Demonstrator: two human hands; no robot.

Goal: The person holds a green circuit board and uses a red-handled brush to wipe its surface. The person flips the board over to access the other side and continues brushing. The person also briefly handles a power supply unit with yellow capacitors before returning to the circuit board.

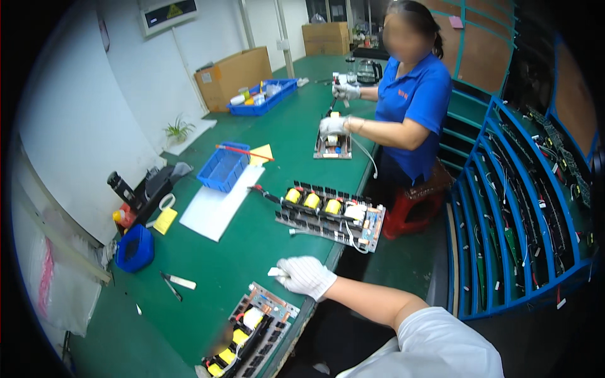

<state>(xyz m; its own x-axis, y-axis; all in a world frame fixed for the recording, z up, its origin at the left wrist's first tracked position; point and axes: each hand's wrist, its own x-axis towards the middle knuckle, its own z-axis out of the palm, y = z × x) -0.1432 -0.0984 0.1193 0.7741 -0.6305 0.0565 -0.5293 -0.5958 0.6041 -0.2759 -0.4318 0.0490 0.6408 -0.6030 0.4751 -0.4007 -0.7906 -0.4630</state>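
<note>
My right hand (307, 277), in a white knitted glove, reaches over the table near its front edge. Its fingers are closed on a small white piece (275, 272) whose kind I cannot make out. Just below the hand lies a circuit board (258, 334) with yellow-wrapped coils, black parts and a white cable; a brown blur covers part of it. Beyond the hand, a second such board (328, 214) lies across the table edge with white leads hanging off it. My left hand is not visible.
A co-worker (413, 107) in blue handles another board (332, 148) farther along the green table (283, 151). A tool (170, 286), blue bins (224, 167), (135, 249) and white sheet (217, 211) lie left. A blue rack (463, 277) of boards stands right.
</note>
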